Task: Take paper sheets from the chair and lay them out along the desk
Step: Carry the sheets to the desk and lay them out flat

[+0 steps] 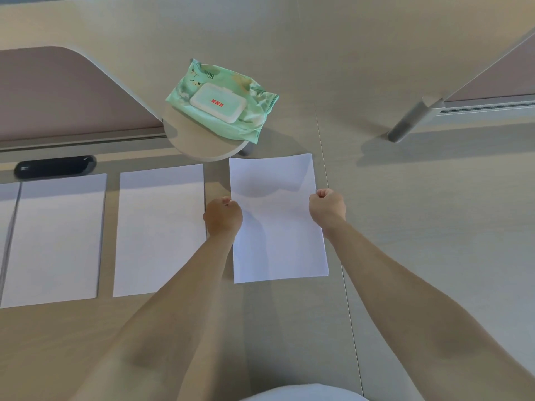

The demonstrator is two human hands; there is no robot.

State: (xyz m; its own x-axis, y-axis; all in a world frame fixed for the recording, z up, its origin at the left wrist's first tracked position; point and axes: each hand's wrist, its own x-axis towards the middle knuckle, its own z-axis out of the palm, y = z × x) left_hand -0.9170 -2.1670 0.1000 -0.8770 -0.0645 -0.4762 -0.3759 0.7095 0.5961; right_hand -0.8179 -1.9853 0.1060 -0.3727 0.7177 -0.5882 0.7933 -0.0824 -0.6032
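A white paper sheet (pixel 278 227) lies flat or nearly flat on the pale wooden desk (pixel 419 227), right of centre. My left hand (pixel 223 217) pinches its left edge and my right hand (pixel 327 208) pinches its right edge, both with curled fingers. Left of it a second sheet (pixel 159 230) lies on the desk, then a third sheet (pixel 56 241), and the edge of another sheet (pixel 7 215) shows at the far left. The chair is out of view.
A green pack of wet wipes (pixel 223 102) sits on a raised rounded shelf (pixel 202 146) just behind the sheets. A black cable grommet (pixel 55 166) lies at the back left. A grey metal partition post (pixel 411 120) stands at the back right.
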